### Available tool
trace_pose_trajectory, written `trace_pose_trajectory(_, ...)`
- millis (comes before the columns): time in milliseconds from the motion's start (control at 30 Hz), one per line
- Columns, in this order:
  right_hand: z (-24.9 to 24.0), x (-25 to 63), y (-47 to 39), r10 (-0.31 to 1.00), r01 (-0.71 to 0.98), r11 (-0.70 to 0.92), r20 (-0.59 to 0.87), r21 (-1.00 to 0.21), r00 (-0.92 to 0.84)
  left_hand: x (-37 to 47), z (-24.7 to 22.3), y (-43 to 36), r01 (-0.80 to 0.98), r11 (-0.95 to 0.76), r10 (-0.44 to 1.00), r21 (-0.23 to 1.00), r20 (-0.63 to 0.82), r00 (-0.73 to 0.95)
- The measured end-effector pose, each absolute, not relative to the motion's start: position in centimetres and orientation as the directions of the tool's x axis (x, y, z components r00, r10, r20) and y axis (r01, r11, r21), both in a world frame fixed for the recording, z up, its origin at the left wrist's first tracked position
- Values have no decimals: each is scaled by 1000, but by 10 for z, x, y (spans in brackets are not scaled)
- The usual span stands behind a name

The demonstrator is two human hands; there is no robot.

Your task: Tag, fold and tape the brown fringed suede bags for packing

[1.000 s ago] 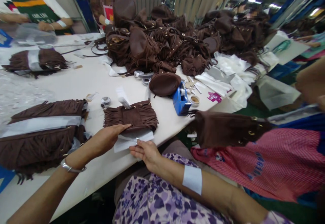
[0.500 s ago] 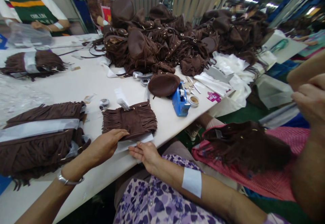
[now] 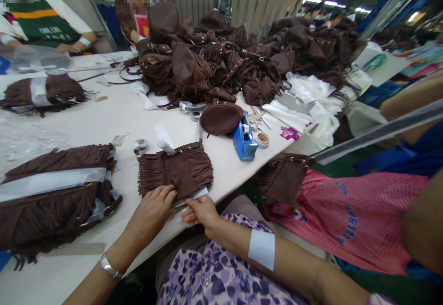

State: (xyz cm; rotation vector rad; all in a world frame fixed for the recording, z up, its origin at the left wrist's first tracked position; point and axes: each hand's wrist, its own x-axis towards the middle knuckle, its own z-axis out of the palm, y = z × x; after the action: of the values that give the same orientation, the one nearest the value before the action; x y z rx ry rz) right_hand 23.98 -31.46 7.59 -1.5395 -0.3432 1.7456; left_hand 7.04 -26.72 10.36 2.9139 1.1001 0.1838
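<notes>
Both my hands work the white paper [image 3: 194, 195]: left hand [image 3: 152, 210] flat on the fringed bag [image 3: 176, 169], right hand [image 3: 200, 210] pinching; tugging hard could tear it.

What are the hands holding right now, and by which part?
The right hand pinches the near edge of the white paper strip under the brown fringed bag. The left hand lies flat on that bag's near edge, pressing, not gripping.

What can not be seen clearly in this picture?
- White paper under the fringed bag: mostly covered by the bag and both hands.
- Left hand fingertips: hidden under the bag's edge.
- Bundle of bags: cut by the left edge.
- Pink tag: print too small.
</notes>
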Motion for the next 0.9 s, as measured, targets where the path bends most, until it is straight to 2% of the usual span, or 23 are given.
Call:
trace_pose_trajectory(133, 74, 245, -314, 704, -212, -691, -710, -692, 20, 69, 93, -270, 661, -748, 662, 59, 135, 738)
trace_pose_trajectory(267, 80, 259, -322, 770, -19, -638, -638, -769, -16, 67, 90, -272, 667, -741, 669, 73, 162, 726)
trace_pose_trajectory(367, 93, 280, -333, 845, 132, -531, -534, -837, 13, 66, 88, -273, 674, -733, 678, 90, 173, 714)
trace_pose_trajectory(433, 103, 294, -335, 948, 353, -305, -318, -884, 23, 66, 87, -273, 678, -728, 684, 102, 175, 709)
trace_pose_trajectory(467, 108, 300, -334, 988, 502, -127, -157, -855, -17, 66, 87, -273, 679, -726, 686, 108, 176, 706)
trace_pose_trajectory(533, 112, 310, -325, 969, 736, 246, 137, -631, -206, 66, 86, -273, 684, -720, 692, 118, 178, 699)
trace_pose_trajectory(600, 110, 316, -312, 897, 800, 439, 241, -410, -369, 66, 86, -274, 689, -713, 700, 126, 182, 691)
trace_pose_trajectory(700, 98, 320, -294, 866, 811, 498, 227, -309, -445, 67, 85, -275, 700, -701, 712, 136, 190, 676)
trace_pose_trajectory(900, 86, 322, -285, 857, 809, 513, 219, -288, -466, 69, 84, -278, 717, -683, 728, 140, 209, 653)
